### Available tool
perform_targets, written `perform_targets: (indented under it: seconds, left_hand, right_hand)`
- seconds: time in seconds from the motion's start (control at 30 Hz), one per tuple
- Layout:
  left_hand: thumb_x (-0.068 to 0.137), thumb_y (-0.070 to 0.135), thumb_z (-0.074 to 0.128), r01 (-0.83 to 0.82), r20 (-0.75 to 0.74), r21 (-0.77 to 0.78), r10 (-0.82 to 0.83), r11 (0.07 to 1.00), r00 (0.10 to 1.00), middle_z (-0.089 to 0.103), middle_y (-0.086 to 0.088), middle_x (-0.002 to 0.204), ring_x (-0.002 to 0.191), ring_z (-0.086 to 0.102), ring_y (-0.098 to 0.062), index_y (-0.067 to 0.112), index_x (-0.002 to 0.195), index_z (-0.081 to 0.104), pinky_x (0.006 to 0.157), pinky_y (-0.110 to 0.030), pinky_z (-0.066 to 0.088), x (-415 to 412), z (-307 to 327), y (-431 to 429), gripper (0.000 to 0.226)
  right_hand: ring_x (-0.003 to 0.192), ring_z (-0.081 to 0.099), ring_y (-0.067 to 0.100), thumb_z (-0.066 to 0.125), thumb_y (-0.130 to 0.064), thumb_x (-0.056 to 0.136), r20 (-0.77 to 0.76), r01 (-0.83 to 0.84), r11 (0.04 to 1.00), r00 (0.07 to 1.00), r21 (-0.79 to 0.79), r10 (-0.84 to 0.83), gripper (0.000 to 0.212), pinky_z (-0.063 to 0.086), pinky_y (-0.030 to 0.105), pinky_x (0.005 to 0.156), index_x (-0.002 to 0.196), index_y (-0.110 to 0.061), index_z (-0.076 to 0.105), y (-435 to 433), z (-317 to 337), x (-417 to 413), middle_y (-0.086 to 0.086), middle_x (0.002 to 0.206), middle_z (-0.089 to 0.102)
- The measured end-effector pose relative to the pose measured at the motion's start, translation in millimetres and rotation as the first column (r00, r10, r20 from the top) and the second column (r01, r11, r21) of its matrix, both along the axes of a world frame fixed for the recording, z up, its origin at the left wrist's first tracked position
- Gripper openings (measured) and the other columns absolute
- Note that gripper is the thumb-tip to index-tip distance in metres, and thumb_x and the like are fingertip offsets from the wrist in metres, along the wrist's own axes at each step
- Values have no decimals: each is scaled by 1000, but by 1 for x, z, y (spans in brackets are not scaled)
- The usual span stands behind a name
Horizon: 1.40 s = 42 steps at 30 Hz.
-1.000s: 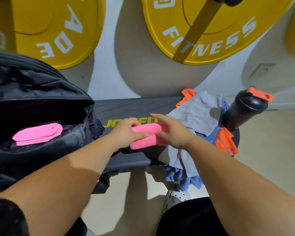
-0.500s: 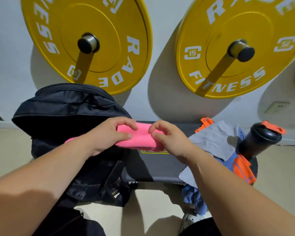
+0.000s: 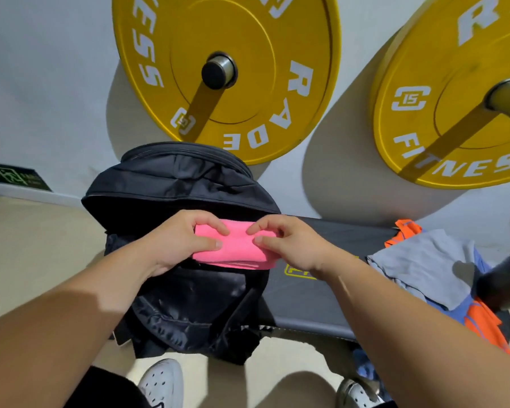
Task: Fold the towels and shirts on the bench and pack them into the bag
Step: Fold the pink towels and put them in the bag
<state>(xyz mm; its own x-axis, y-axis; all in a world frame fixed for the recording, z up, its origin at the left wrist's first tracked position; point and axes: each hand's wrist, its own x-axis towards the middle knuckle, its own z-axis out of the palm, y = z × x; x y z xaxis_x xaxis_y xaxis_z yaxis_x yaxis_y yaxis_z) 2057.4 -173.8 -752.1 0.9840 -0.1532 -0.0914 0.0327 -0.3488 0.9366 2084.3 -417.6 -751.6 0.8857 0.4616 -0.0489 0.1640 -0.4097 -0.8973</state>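
One folded pink towel (image 3: pixel 236 252) is pinched at its left end by the left hand (image 3: pixel 175 244) and at its right end by the right hand (image 3: pixel 290 245), thumbs on the near face and fingers curled over the top; it is held at the open mouth of the black bag (image 3: pixel 189 304), at the left end of the bench (image 3: pixel 306 307); in judgement, the fold should be pressed flat between both grips, the towel lowered level into the opening, and the ends released together only once it is lying inside, so that the layers are not sprung apart; one towel, one bag and one bench are counted; on the right, one heap is seen in which three colours are told: grey cloth (image 3: pixel 424 260), blue cloth (image 3: pixel 451 308) and orange cloth (image 3: pixel 483 322), though how many pieces each makes cannot be told; one dark bottle (image 3: pixel 507 278) is cut by the right edge; two yellow plates (image 3: pixel 224 39) are hung on the far wall.
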Motion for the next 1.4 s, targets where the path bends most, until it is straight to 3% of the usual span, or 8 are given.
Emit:
perform_targets:
  seconds: [0.23,0.4,0.53,0.7,0.83,1.03,1.23,1.4]
  left_hand:
    - [68,6,80,-104,-20,-18,103,994,994,70,10,102,100,60,1,25,81,77,94,-21,37,22,-26,54,24]
    - [77,1,76,-116,-48,120,122,986,991,68,12,109,102,61,-3,30,85,77,87,-16,42,40,-37,67,30]
    - [78,0,67,-16,-43,480,42,877,998,60,19,104,64,58,1,34,82,74,56,-13,42,76,-29,49,35]
    - [76,3,73,128,-126,439,-80,889,989,60,8,70,56,50,-12,34,81,72,52,-22,40,120,-34,12,31]
    - [77,0,76,158,-293,355,-51,921,955,68,8,94,81,60,-9,28,86,75,68,-18,44,126,-69,25,30]
    - [73,20,76,244,-304,650,-48,719,952,55,5,110,83,61,-17,43,78,70,71,-27,53,108,-123,49,25]
    - [90,34,56,137,-129,990,-434,-12,892,46,0,121,111,45,-25,29,114,64,89,-38,39,107,-100,12,26]
    - [96,25,45,466,-367,881,-496,86,787,44,-3,137,124,44,-30,34,152,28,97,-48,43,99,-113,7,59]
  right_hand:
    - [102,62,14,66,-16,93,206,-105,961,965,-255,160,46,48,28,98,135,-30,56,39,28,72,0,122,62]
    - [90,62,6,59,-5,95,164,-93,958,976,-271,141,59,47,9,76,144,-34,45,39,45,117,3,121,67]
    - [88,59,0,55,1,93,137,-86,960,983,-268,126,65,42,5,67,145,-37,42,39,44,129,1,123,66]
    - [102,65,22,51,3,92,119,-110,959,982,-260,144,70,54,36,90,145,-41,40,38,43,126,-3,122,64]
    - [102,66,27,47,5,91,97,-121,962,984,-244,148,73,53,45,92,146,-43,38,32,42,121,-3,124,62]
    - [103,64,19,42,9,90,91,-120,953,984,-279,151,80,52,27,89,149,-44,33,23,35,111,-5,129,59]
    - [99,67,15,41,11,87,73,-110,942,987,-319,140,84,52,27,90,150,-44,30,20,37,113,-1,129,60]
    - [103,66,18,43,10,91,49,-105,937,990,-334,129,80,51,21,86,152,-39,29,26,44,113,-1,126,60]
